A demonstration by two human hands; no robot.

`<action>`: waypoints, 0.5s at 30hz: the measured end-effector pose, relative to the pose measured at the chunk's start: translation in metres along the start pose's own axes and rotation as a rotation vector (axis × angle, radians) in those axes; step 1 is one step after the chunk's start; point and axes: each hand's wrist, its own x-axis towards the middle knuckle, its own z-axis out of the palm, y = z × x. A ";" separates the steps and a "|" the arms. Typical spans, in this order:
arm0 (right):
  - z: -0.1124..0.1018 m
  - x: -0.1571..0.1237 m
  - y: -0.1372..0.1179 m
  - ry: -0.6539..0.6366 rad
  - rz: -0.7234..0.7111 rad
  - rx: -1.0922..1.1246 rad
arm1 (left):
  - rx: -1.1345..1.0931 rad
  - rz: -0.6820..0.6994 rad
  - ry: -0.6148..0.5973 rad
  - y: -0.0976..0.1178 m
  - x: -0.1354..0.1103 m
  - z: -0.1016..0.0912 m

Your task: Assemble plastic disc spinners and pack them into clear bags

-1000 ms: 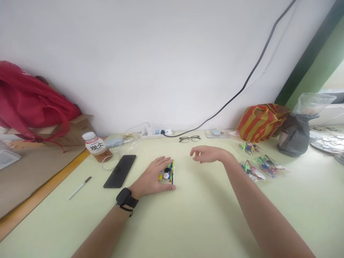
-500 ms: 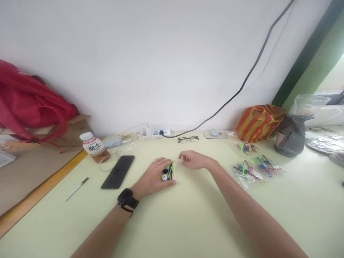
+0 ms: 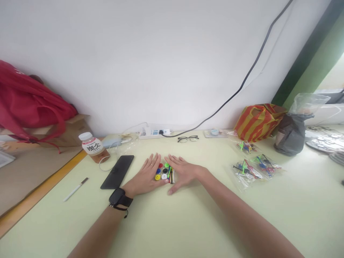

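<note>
Several small round coloured discs in red, green, blue, black, yellow and white lie in rows on the table. Beside them on the right are thin coloured sticks, partly covered by fingers. My left hand rests at the left side of this group, fingers spread, with a ring and a black watch on that arm. Around the right side curves my right hand, thumb apart from the fingers. Both hands are open and frame the pieces; whether the fingertips touch them is hard to see.
A black phone, a pen and a bottle stand or lie to the left. Glasses and a power strip are at the back. Clear bags of coloured parts and a striped bag sit right.
My right hand has moved left and opened from a curled shape beside the pieces. My left hand has shifted left and spread, uncovering more of the coloured discs.
</note>
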 end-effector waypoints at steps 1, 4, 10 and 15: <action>0.001 0.001 -0.001 0.009 -0.009 0.001 | 0.011 -0.003 0.007 0.003 0.001 0.002; 0.005 0.002 -0.004 0.028 -0.048 0.010 | 0.018 -0.021 0.027 0.010 0.002 0.005; 0.001 0.005 -0.006 0.012 -0.063 0.057 | -0.012 -0.014 0.063 0.017 0.001 0.000; -0.052 -0.029 0.018 0.080 0.148 0.071 | -0.051 -0.007 0.120 0.029 0.002 -0.011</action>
